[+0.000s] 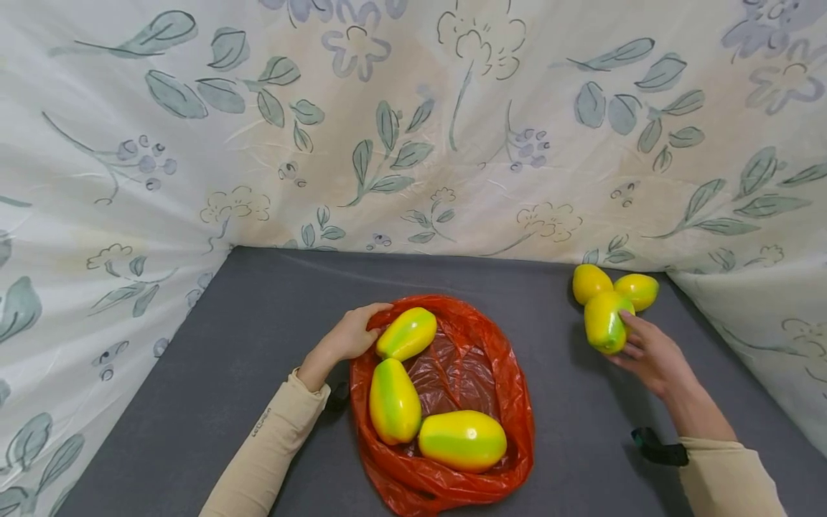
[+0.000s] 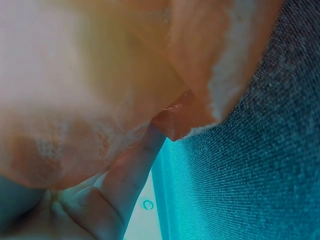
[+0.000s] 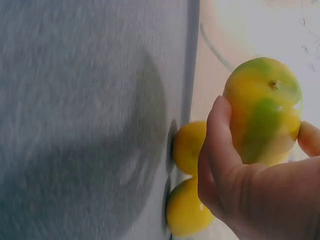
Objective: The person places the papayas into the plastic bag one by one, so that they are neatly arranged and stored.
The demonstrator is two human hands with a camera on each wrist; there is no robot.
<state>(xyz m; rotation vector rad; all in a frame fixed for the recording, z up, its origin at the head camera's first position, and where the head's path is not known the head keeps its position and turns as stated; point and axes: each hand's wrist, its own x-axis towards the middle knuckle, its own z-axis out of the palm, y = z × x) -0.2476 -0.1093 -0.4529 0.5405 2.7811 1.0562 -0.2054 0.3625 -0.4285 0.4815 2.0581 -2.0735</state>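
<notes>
The right hand (image 1: 652, 359) pinches a yellow-green papaya (image 1: 605, 322) — thumb on one side, fingers (image 3: 220, 135) on the other — the fruit jutting out beyond the palm and raised off the worktop (image 1: 558, 424). Two yellow fruits, one on the left (image 1: 590, 283) and one on the right (image 1: 637, 291), sit just beyond it, near the worktop's far edge and the floral cloth (image 1: 413, 208). The left hand (image 1: 345, 336) holds the upper-left rim of the red bag (image 1: 515, 384), which opens wide around three papayas (image 1: 462, 440). Inside, bag film shows between them toward the right; outside, a stretch of dark worktop separates bag from right hand.
</notes>
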